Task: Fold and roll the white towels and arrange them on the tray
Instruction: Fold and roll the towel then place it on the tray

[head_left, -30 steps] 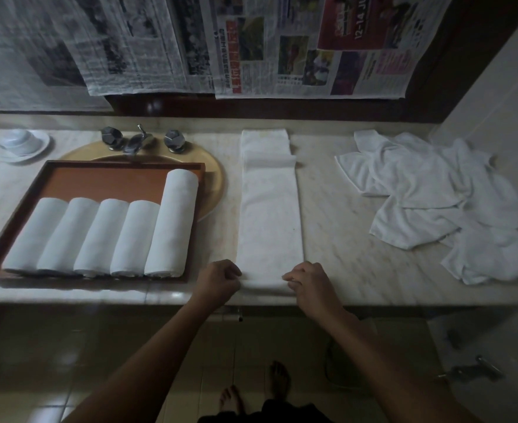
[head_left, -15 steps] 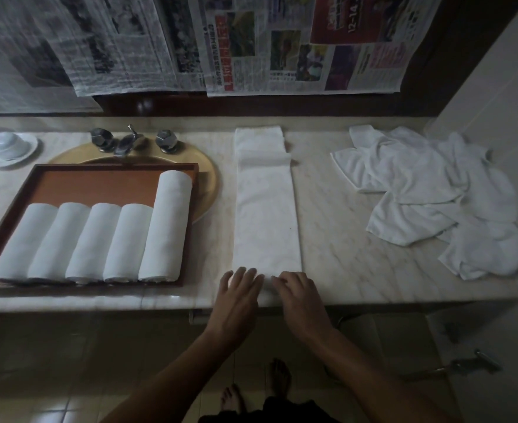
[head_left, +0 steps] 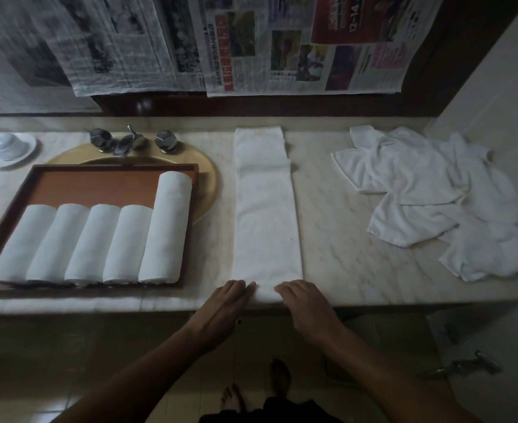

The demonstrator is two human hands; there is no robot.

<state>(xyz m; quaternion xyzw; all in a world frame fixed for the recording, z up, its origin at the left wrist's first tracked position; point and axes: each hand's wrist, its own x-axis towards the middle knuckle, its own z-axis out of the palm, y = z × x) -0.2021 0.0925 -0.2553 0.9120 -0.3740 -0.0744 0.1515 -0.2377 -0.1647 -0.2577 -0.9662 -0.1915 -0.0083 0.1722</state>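
Observation:
A white towel (head_left: 265, 209) folded into a long narrow strip lies on the marble counter, running from the back wall to the front edge. Its near end is turned into a small roll. My left hand (head_left: 225, 303) and my right hand (head_left: 305, 302) rest side by side on that roll with fingers straight, pressing it down. To the left, a brown wooden tray (head_left: 99, 184) holds several rolled white towels (head_left: 99, 242) in a row; the rightmost roll is longer. A heap of loose white towels (head_left: 440, 196) lies at the right.
The tray sits partly over a gold-coloured basin (head_left: 208, 178) with chrome taps (head_left: 129, 143) behind it. A white dish (head_left: 7, 146) stands at the back left. Newspaper sheets (head_left: 251, 41) hang on the wall. A white wall closes the right side.
My hands went from pinching the towel's near end with curled fingers to lying flat on it, and the end is now turned over into a small roll.

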